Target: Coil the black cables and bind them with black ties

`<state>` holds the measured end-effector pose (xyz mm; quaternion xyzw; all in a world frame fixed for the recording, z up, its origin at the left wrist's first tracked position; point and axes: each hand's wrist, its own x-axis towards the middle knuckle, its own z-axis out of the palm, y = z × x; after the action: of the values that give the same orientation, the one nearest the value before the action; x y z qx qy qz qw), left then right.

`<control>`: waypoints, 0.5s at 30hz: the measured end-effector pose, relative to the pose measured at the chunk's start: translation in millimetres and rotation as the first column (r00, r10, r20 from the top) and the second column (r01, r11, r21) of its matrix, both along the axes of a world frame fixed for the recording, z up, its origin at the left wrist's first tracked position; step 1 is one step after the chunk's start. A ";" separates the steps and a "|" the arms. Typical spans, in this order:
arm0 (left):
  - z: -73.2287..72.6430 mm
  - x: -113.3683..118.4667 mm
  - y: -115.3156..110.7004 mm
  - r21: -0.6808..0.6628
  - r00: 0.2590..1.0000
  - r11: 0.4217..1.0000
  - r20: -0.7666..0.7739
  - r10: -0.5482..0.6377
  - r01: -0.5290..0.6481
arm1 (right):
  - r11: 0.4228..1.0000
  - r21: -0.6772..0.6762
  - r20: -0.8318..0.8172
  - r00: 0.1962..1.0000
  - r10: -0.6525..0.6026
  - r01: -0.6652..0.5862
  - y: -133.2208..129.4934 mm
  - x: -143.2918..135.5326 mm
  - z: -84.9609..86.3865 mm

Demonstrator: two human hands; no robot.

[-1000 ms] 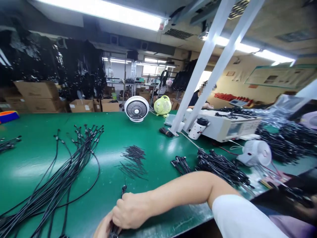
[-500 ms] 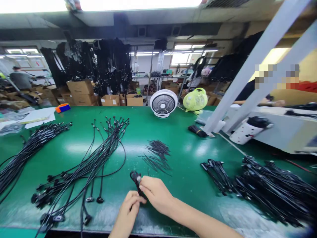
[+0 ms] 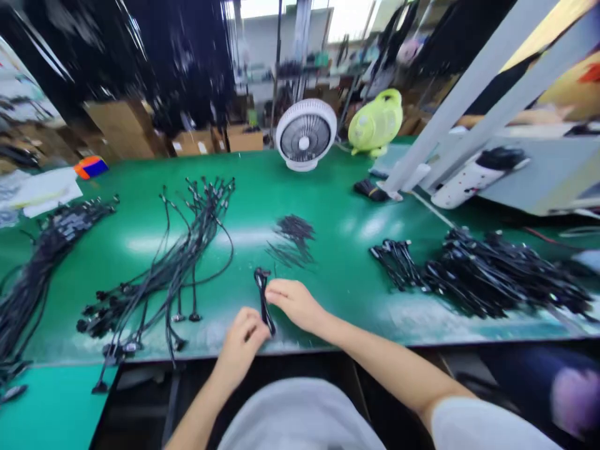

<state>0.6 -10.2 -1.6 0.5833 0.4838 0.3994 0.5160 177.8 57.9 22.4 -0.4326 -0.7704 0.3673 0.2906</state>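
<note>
A folded black cable (image 3: pixel 263 301) stands out from the near part of the green table, its loop and plug end pointing away from me. My left hand (image 3: pixel 242 337) is closed at the cable's lower end, fingers curled. At the upper part my right hand (image 3: pixel 295 303) pinches its side between thumb and fingers. Just beyond lies a small pile of thin black ties (image 3: pixel 295 232). Left of my hands a spread of long black cables (image 3: pixel 182 256) with plugs lies on the table. Several folded cables (image 3: pixel 398 265) lie to the right.
A larger heap of folded cables (image 3: pixel 497 275) lies further right. A white fan (image 3: pixel 307 134) and a green fan (image 3: pixel 375 124) stand at the back. White posts (image 3: pixel 469 94) rise beside a spotted bottle (image 3: pixel 464 181). Another cable bundle (image 3: pixel 51 250) lies far left.
The view has tilted down, bringing the table's front edge and my lap into sight. More of the folded cable now shows between my hands, with the right hand along its side.
</note>
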 end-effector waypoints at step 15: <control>-11.3 20.0 7.7 0.064 0.989 0.996 -0.124 0.076 -0.068 | 0.955 0.297 0.518 0.838 -0.171 0.011 -51.9 -17.2 -25.6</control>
<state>20.6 -2.6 -12.9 0.6047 0.5241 0.3943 0.4519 160.6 6.0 -3.2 -0.5087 -0.8434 0.1031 0.1390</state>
